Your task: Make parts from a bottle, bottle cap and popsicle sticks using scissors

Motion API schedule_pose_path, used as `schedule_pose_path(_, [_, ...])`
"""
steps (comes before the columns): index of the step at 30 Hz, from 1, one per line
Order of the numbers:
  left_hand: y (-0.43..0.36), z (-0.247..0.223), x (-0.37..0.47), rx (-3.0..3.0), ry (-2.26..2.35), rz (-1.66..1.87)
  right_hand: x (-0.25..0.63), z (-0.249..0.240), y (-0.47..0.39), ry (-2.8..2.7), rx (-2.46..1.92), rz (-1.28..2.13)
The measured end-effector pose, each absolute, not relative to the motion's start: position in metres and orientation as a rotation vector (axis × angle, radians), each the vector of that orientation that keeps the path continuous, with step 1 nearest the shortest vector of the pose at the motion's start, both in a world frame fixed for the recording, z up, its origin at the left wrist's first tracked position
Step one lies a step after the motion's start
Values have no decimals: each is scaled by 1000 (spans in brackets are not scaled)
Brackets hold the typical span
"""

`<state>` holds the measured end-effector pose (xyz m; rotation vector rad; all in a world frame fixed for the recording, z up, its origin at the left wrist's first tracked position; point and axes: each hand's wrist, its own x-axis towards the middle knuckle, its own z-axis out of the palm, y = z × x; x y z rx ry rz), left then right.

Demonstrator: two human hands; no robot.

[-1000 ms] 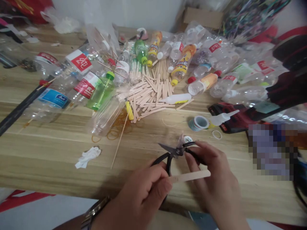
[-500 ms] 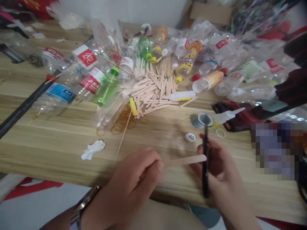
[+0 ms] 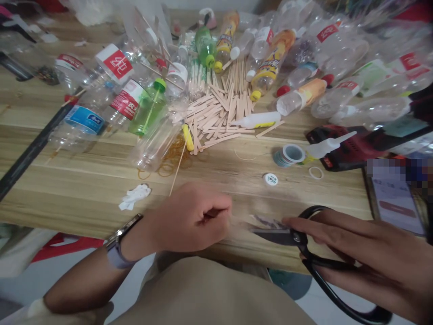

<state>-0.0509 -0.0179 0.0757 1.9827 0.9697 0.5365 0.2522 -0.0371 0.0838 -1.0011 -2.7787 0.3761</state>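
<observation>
My left hand (image 3: 199,219), with a watch on the wrist, is closed in a fist low over the table's front edge. A pale smear at its fingertips looks like the end of the wooden craft stick it held a moment ago; motion blurs it and the fingers hide the rest. To the right, my right hand (image 3: 368,253) is in the handles of black-handled scissors (image 3: 275,237). Their blades lie slightly apart and point left toward my left fist. A heap of craft sticks (image 3: 216,115) lies further back on the table.
Plastic bottles (image 3: 272,67) crowd the back and both sides. A white cap (image 3: 271,179), a thread spool (image 3: 289,155), a glue bottle (image 3: 260,120) and a red-black power tool (image 3: 338,146) lie ahead. At right is a phone (image 3: 395,198); at left, crumpled tissue (image 3: 134,197) and rubber bands (image 3: 169,160).
My right hand has turned the scissors from edge-on to pointing left and moved right and nearer. The craft stick, plain to see before, is now blurred or hidden at my left fist. The view has tilted down.
</observation>
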Motion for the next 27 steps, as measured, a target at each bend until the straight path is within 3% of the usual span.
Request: schedule_pose_path(27, [-29, 85, -50, 2143, 982, 556, 256, 68, -63, -2845, -999, 190])
